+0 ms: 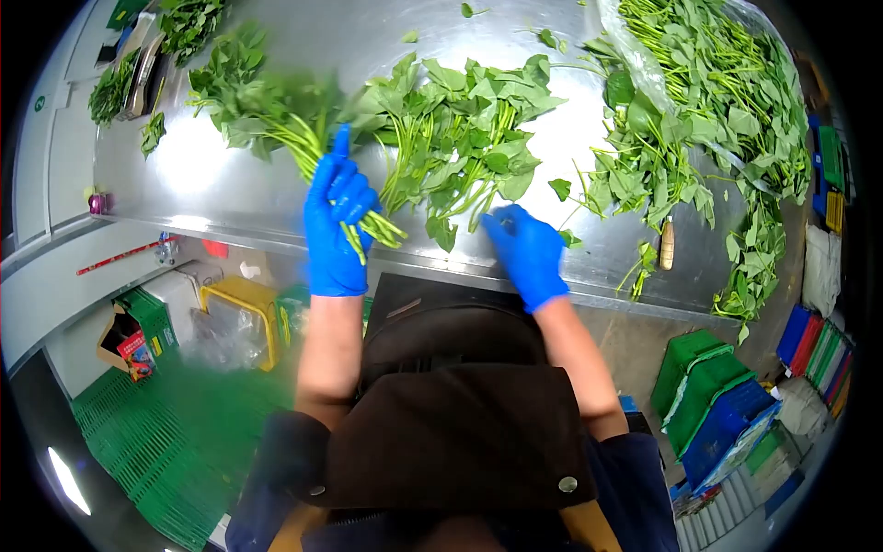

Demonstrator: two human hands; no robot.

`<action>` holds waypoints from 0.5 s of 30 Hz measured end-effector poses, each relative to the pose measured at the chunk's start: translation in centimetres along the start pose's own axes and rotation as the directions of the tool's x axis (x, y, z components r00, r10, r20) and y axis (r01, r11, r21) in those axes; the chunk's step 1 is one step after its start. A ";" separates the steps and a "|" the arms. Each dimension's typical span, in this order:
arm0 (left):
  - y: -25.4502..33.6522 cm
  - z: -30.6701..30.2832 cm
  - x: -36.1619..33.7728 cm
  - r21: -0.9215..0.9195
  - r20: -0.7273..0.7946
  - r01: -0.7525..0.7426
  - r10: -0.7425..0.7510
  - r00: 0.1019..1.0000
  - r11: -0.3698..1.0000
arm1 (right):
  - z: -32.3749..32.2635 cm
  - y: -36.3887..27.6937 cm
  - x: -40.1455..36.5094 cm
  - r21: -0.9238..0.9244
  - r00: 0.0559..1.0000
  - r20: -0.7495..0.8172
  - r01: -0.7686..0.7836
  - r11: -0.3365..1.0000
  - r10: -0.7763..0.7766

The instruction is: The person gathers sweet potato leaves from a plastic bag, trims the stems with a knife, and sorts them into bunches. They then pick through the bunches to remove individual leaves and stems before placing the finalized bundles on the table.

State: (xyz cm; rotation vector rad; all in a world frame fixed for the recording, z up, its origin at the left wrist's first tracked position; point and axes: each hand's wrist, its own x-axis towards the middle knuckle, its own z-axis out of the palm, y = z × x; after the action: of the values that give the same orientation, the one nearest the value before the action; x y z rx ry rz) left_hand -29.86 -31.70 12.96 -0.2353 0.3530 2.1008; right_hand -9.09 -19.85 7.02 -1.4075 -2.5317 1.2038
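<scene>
My left hand [338,221], in a blue glove, is closed around the stems of a bunch of leafy greens [267,124], whose leaves point up and left. My right hand [526,248], also gloved in blue, is at the table's front edge by the stem ends of a loose pile of greens [460,129]. Its fingers are curled, and whether they hold a stem is hidden. To the right, more greens [736,101] spill out of a clear plastic bag [635,55]. A short wooden handle [667,244] lies near the table's front edge.
The metal table [570,138] spans the view. Further bunches [189,23] lie at its back left, with a purple item [97,202] at the left edge. Below stand green baskets [138,442], a yellow crate [241,296] and, at right, green [694,368] and blue crates [731,432].
</scene>
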 end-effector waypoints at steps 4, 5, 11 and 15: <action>-2.6 0.4 -0.2 0.212 -0.089 0.043 -0.025 0.996 0.976 | 3.7 1.0 2.6 -0.127 0.999 0.010 0.037 0.991 -0.036; -3.0 0.6 -0.2 0.251 -0.107 0.040 -0.013 0.994 0.967 | 3.2 1.7 2.6 -0.118 0.999 -0.006 0.046 0.992 -0.047; -4.3 0.7 -0.3 0.422 -0.216 0.070 0.026 0.976 0.904 | -4.7 3.8 0.3 0.393 0.972 -0.169 -0.084 0.916 0.162; -6.5 -0.3 0.7 0.475 -0.275 0.116 0.022 0.961 0.872 | -8.8 2.6 -0.5 0.684 0.877 -0.410 0.112 0.721 0.252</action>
State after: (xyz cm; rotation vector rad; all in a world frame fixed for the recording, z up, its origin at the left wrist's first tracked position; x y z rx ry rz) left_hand -24.70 -28.03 11.49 -0.2278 1.0186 1.8576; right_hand -3.83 -13.94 11.76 -1.3619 -1.4534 1.3798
